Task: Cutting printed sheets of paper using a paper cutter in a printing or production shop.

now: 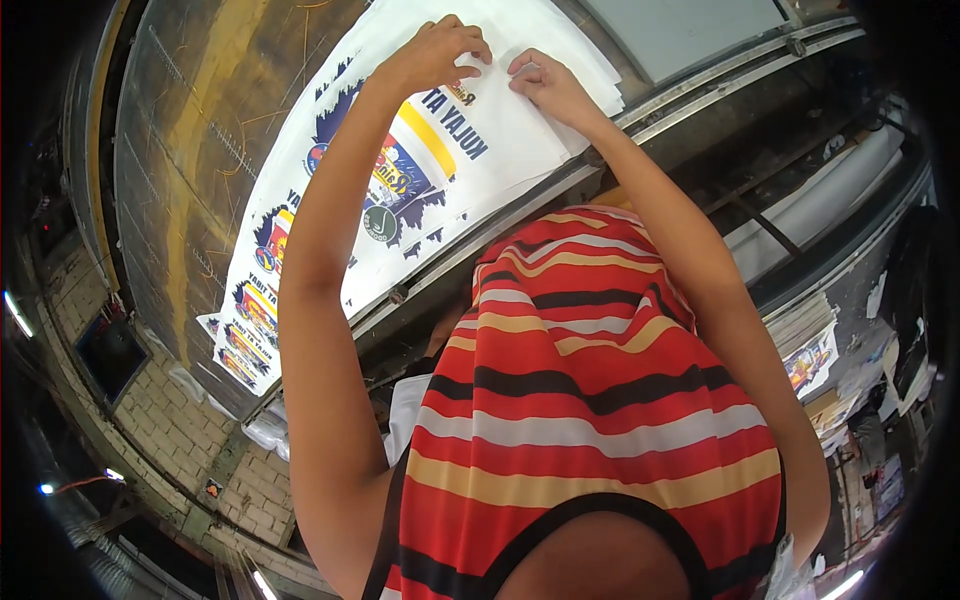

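Observation:
A long white printed sheet lies across the work table, with blue, yellow and red pictures and dark lettering along it. Whether it is a single layer or a flat sack, I cannot tell. Over its far part, my left hand rests with fingers bent and the thumb apart from them. Just to the right, my right hand has its fingers curled at the sheet's surface, thumb a little off the fingertips. Both hands face each other across a narrow strip of plain white. Nothing shows gripped in either one.
The dark, stained table top stretches to the left, with loose orange threads. A metal rail runs along the table's near edge. A grey panel lies at the far right. Beyond the rail is a white roll; printed sheets are stacked lower right.

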`<state>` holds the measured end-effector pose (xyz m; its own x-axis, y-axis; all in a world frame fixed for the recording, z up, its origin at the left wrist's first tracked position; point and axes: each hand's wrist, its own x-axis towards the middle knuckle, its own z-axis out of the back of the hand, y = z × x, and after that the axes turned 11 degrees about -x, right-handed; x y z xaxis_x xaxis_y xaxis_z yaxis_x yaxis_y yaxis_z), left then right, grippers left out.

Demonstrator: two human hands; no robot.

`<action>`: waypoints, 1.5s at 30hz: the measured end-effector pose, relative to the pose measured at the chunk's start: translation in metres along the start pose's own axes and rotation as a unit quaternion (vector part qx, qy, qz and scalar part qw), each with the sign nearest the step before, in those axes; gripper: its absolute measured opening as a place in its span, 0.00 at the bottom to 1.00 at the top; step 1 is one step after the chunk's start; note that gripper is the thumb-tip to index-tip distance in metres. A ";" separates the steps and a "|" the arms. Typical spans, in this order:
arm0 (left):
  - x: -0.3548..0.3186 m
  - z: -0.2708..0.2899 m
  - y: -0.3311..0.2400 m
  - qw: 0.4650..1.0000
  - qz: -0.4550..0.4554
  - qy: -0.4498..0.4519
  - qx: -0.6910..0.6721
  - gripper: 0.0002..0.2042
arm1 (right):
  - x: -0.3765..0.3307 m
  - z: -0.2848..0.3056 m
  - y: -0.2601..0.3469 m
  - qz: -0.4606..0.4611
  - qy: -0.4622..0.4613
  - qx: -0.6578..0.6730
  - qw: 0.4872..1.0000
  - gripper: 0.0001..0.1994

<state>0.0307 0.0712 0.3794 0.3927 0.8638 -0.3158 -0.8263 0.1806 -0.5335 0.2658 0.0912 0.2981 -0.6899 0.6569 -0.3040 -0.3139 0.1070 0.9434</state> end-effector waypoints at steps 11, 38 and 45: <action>0.000 0.019 -0.011 0.999 -0.024 0.037 -0.007 0.04 | -0.003 -0.004 0.013 0.019 -0.005 -0.190 0.982 0.15; -0.044 -0.023 -0.009 0.986 -0.129 -0.103 0.029 0.14 | -0.005 -0.005 0.017 -0.063 0.036 -0.049 0.996 0.16; -0.070 0.012 -0.019 0.990 -0.106 -0.084 0.045 0.08 | -0.004 -0.012 0.013 -0.019 -0.015 -0.143 0.989 0.16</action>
<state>0.0144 0.0131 0.4206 0.4938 0.8672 -0.0648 -0.7682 0.4000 -0.4999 0.2566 0.0810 0.3096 -0.6557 0.6789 -0.3304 -0.5141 -0.0810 0.8539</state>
